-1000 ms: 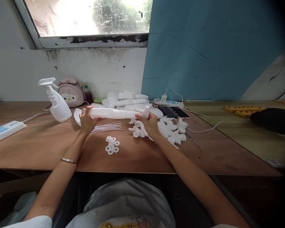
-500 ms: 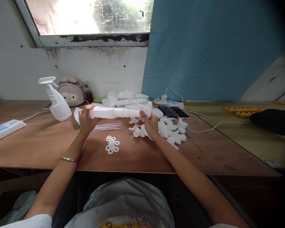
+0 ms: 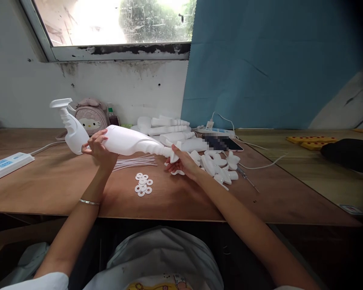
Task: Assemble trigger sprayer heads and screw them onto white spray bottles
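White bottle (image 3: 125,141): left hand (image 3: 102,151), fingers curled, holds its base; right hand (image 3: 184,163) pinches the spray head (image 3: 173,157); I'd guess tilted twisting could cross-thread it.

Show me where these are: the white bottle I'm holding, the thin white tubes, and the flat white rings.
Held bottle (image 3: 126,141): head view, on its wide body.
Thin white tubes (image 3: 136,162): head view, mid-bundle.
Flat white rings (image 3: 142,182): head view, on a ring near the cluster's middle.

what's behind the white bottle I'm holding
Behind the held bottle, more white bottles lie piled up. It hides part of that area, so what's there can't be seen.
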`<state>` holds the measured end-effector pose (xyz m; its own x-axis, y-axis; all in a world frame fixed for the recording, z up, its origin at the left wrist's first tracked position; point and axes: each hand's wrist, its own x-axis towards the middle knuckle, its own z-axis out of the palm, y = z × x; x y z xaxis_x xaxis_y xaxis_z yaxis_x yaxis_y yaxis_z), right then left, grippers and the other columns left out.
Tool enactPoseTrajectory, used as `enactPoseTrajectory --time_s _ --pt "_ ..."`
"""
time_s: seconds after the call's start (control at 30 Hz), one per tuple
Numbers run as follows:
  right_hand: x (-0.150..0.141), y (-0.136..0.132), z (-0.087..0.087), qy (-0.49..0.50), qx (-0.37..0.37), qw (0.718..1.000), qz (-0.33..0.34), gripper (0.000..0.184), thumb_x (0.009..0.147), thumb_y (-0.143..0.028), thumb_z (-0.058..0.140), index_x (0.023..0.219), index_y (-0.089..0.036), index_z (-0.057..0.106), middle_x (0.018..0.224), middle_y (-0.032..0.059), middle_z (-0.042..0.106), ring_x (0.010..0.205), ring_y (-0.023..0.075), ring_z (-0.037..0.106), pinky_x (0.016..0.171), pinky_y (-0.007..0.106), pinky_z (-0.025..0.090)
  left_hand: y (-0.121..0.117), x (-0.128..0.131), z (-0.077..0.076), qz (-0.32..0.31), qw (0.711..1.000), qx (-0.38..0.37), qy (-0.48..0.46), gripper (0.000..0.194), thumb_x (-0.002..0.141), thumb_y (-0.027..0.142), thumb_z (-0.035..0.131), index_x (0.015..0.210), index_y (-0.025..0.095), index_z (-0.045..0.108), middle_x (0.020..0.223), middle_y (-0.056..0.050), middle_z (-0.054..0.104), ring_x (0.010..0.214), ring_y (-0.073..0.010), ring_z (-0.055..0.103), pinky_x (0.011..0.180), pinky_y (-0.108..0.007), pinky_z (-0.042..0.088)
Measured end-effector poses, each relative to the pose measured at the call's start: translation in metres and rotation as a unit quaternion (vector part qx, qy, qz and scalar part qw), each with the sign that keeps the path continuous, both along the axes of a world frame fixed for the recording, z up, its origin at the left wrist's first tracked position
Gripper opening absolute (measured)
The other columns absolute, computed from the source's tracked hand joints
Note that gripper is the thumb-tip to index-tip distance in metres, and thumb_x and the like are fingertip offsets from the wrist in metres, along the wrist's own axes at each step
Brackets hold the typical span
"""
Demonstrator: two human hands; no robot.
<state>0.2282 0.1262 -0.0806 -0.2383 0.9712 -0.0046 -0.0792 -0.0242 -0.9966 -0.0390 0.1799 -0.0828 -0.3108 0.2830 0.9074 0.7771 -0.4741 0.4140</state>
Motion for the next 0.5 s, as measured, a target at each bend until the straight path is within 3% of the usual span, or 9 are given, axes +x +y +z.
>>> enactPoseTrajectory --time_s 0.1,0.17,0.27,0.33,0.5 --pt "-0.004 -0.001 -0.002 0.021 0.087 0.995 -0.038 0.054 0.071 -0.065 0.05 0.073 -0.012 0.061 0.064 0.0076 0.065 0.049 0.0138 0.059 0.047 0.025 0.051 -0.001 0.001 0.001 -0.011 1.0 -0.01 -0.004 0.028 0.066 0.021 0.058 0.083 0.022 0.036 0.109 -0.007 0.054 0.114 -0.0276 0.043 0.097 -0.046 0.011" --pt "-0.008 -0.003 -0.001 0.028 0.161 0.986 -0.022 0.05 0.066 -0.062 0.058 0.087 -0.016 0.058 0.072 0.0042 0.065 0.059 0.0154 0.062 0.058 0.029 0.053 -0.001 0.001 0.002 -0.025 1.0 -0.009 0.002 0.027 0.067 0.021 0.057 0.085 0.022 0.037 0.112 -0.008 0.053 0.115 -0.0279 0.043 0.096 -0.046 0.011" --pt "-0.012 -0.009 -0.001 0.003 0.264 0.965 -0.009 0.06 0.054 -0.051 0.073 0.103 -0.022 0.052 0.086 0.0031 0.063 0.084 0.0198 0.06 0.074 0.034 0.051 0.0 0.001 0.001 -0.047 0.998 -0.03 0.039 0.029 0.067 0.023 0.058 0.089 0.021 0.039 0.114 -0.01 0.052 0.111 -0.0285 0.045 0.095 -0.046 0.012" --pt "-0.014 -0.013 -0.002 -0.022 0.308 0.949 -0.056 0.064 0.054 -0.044 0.076 0.108 -0.024 0.05 0.096 0.0049 0.061 0.092 0.0212 0.056 0.075 0.034 0.05 0.001 0.002 -0.002 -0.066 0.992 -0.061 0.09 0.032 0.064 0.024 0.06 0.091 0.021 0.042 0.113 -0.01 0.054 0.108 -0.0291 0.047 0.095 -0.046 0.013" --pt "-0.011 -0.007 -0.004 0.029 0.323 0.922 -0.211 0.048 0.074 -0.046 0.057 0.114 -0.021 0.048 0.105 0.0075 0.057 0.097 0.0193 0.054 0.086 0.035 0.044 0.006 0.011 -0.013 -0.15 0.949 -0.136 0.242 0.043 0.058 0.033 0.066 0.095 0.021 0.047 0.105 -0.01 0.059 0.101 -0.0303 0.051 0.094 -0.045 0.018"
